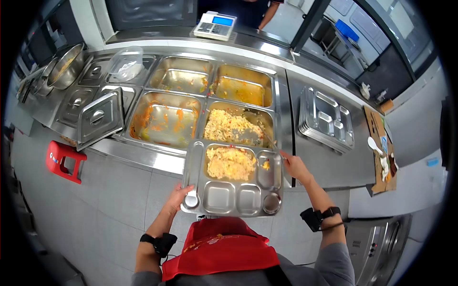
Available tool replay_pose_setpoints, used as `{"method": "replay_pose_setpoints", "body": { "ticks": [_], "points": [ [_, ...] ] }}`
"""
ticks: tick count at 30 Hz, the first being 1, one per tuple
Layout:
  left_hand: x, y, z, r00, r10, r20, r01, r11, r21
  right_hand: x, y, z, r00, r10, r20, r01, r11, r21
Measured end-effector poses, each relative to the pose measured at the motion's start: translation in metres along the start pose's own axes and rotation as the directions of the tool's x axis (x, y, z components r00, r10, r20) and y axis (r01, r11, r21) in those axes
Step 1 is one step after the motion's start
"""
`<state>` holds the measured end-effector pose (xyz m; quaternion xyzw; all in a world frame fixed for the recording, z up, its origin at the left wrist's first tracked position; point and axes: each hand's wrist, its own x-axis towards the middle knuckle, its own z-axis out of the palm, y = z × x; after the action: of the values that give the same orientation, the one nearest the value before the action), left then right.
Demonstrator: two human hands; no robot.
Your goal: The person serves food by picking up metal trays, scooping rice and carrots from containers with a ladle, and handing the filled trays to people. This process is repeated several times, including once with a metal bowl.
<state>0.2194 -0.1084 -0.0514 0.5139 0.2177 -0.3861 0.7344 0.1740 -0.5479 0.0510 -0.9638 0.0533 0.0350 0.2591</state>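
My left hand (178, 197) grips the left edge of a steel compartment tray (194, 164), held level in front of the counter. Yellow fried rice (231, 163) fills the tray's large section, and a few bits lie in the section to its right. My right hand (296, 167) is closed around the thin handle of a metal serving spoon (272, 142) at the tray's far right corner. The spoon's head is hard to make out. It reaches into a counter pan (268, 119) holding more fried rice (229, 125).
Nearly emptied food pans (164, 121) surround the rice pan. A loose lid (100, 117) leans over the counter's left edge. Stacked trays (326, 119) stand at right. A red stool (66, 161) is on the floor. Behind the scale (215, 25) stands another person (250, 13).
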Motion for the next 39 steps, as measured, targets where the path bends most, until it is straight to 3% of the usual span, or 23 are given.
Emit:
{"method": "replay_pose_setpoints", "body": {
  "ticks": [2,3,4,5,6,9,12,15,18,22,23,24,25,28,32,36,39],
  "points": [
    [0.001,-0.006,-0.006,1.000,0.008,0.023,-0.008,1.000,-0.002,0.025,0.004,0.018,0.997,-0.051,0.060,0.041,0.986,0.159],
    [-0.003,-0.006,-0.004,0.999,0.007,0.035,-0.007,1.000,-0.003,0.034,-0.005,0.020,0.972,0.107,0.208,-0.187,0.890,0.417],
    [-0.008,-0.004,0.000,0.998,0.035,0.053,-0.035,0.999,-0.011,0.041,-0.020,0.018,0.895,0.214,0.391,-0.423,0.682,0.596],
    [-0.011,-0.004,0.001,0.998,0.040,0.056,-0.038,0.999,-0.021,0.045,-0.034,0.015,0.774,0.253,0.580,-0.630,0.393,0.670],
    [-0.012,-0.004,0.003,0.997,0.045,0.062,-0.043,0.999,-0.030,0.046,-0.044,0.013,0.726,0.222,0.651,-0.687,0.232,0.688],
    [-0.008,-0.005,0.002,0.998,0.051,0.033,-0.051,0.999,-0.001,0.034,-0.025,0.014,0.691,0.154,0.706,-0.711,-0.032,0.703],
    [-0.009,-0.004,0.003,1.000,0.013,0.023,-0.014,1.000,0.024,0.000,-0.042,-0.009,0.769,0.292,0.569,-0.622,0.136,0.771],
    [-0.008,0.006,0.011,0.999,-0.006,0.038,0.005,1.000,0.029,-0.030,-0.050,-0.028,0.795,0.370,0.480,-0.567,0.170,0.806],
    [0.009,-0.003,0.008,0.997,0.038,0.062,-0.038,0.999,0.005,-0.068,-0.063,-0.048,0.824,0.328,0.462,-0.528,0.145,0.837],
    [0.021,-0.002,0.015,0.989,0.074,0.127,-0.074,0.997,-0.006,-0.134,-0.095,-0.036,0.836,0.418,0.356,-0.521,0.399,0.755],
    [0.024,-0.003,0.015,0.988,0.076,0.136,-0.076,0.997,-0.007,-0.150,-0.090,-0.019,0.940,0.305,0.152,-0.328,0.685,0.651],
    [0.023,-0.001,0.017,0.986,0.079,0.145,-0.078,0.997,-0.008,-0.162,-0.086,0.001,0.992,0.125,-0.016,-0.104,0.886,0.451],
    [0.022,0.000,0.019,0.985,0.081,0.153,-0.081,0.997,-0.007,-0.175,-0.085,0.018,0.987,-0.097,-0.127,0.120,0.976,0.184],
    [0.026,-0.004,0.015,0.986,0.068,0.155,-0.069,0.998,0.001,-0.203,-0.101,0.053,1.000,0.009,-0.019,-0.011,0.996,-0.091],
    [0.028,-0.009,0.008,0.994,0.061,0.087,-0.064,0.997,0.034,-0.210,-0.113,0.062,0.978,0.002,-0.208,0.032,0.987,0.158],
    [0.023,-0.011,0.010,0.990,0.085,0.113,-0.084,0.996,-0.012,-0.226,-0.114,0.040,0.916,0.373,-0.144,-0.277,0.852,0.445],
    [0.016,-0.006,0.016,0.989,0.108,0.099,-0.106,0.994,-0.022,-0.228,-0.105,0.042,0.845,0.521,-0.119,-0.390,0.753,0.530]
  ]
}}
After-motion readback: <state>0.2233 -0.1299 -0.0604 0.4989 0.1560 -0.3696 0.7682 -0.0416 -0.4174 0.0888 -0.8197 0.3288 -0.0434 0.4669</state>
